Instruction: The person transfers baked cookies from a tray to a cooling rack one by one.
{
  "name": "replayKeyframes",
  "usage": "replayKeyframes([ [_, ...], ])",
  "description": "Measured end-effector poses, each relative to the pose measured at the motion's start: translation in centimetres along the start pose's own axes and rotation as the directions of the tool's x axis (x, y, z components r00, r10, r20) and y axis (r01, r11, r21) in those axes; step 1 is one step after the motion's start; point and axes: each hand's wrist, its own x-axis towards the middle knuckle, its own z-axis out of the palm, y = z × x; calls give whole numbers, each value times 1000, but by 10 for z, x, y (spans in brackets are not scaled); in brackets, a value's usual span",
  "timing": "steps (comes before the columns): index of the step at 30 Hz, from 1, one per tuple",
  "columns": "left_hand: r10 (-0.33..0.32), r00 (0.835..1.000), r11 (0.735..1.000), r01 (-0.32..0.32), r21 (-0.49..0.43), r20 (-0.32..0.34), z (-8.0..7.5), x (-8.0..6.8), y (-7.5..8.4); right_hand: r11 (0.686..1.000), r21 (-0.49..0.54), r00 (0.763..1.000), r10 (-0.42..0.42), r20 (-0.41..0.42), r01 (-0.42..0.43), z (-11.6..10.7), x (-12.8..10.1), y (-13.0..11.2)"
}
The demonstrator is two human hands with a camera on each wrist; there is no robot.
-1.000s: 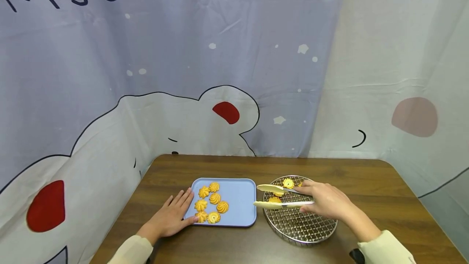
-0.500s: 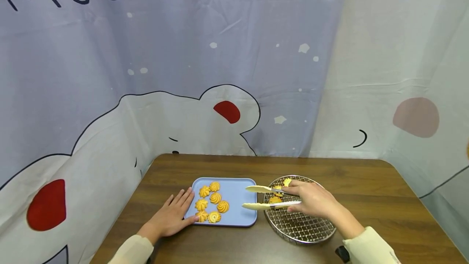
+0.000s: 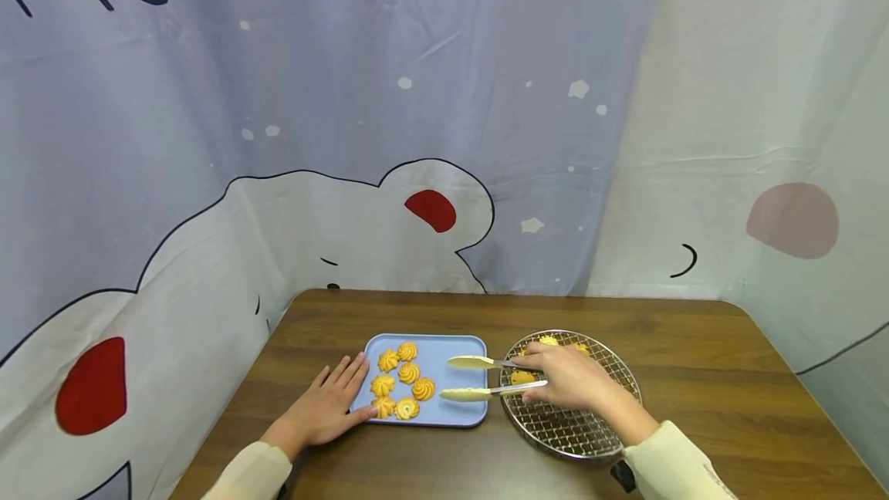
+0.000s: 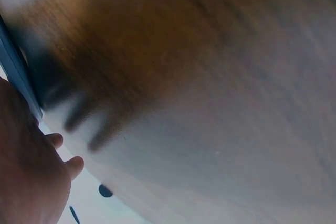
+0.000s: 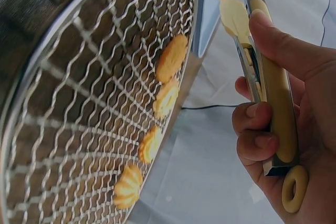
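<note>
My right hand (image 3: 572, 380) holds a pair of metal tongs with pale yellow tips (image 3: 465, 394) above the right part of the blue tray (image 3: 451, 417). The tips stand apart with nothing between them. In the right wrist view, thumb and fingers wrap the tongs' yellow-padded handle (image 5: 278, 108). Several swirled golden cookies (image 3: 422, 388) lie on the tray's left half. My left hand (image 3: 322, 407) rests at the tray's left edge, fingers extended. Beneath my right hand is a round wire rack (image 3: 569, 434). Several cookies (image 5: 127, 187) sit near its rim, partly hidden by the hand in the head view.
Tray and rack stand side by side on a brown wooden table (image 3: 667, 330). A printed fabric curtain (image 3: 528, 137) hangs behind the table and along its sides. The left wrist view is mostly blurred tabletop (image 4: 199, 103).
My right hand has moved left with the tongs, whose tips have passed from the gap between rack and tray to over the tray. The left hand stays in place.
</note>
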Motion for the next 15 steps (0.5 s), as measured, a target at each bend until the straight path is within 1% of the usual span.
replayKeyframes([
  [6, -25, 1000, 999, 24, 23, 14, 2, -1, -2, 1000, 18, 1000, -4, 8, 3, 10, 12, -7],
  [8, -22, 1000, 999, 22, 25, 13, 2, -1, -2, 999, 32, 1000, -3, 14, 3, 12, 16, -10],
  [15, -23, 1000, 999, 23, 40, 5, 2, 0, -1, 998, 60, 998, 34, 47, -37, 19, 24, -17],
])
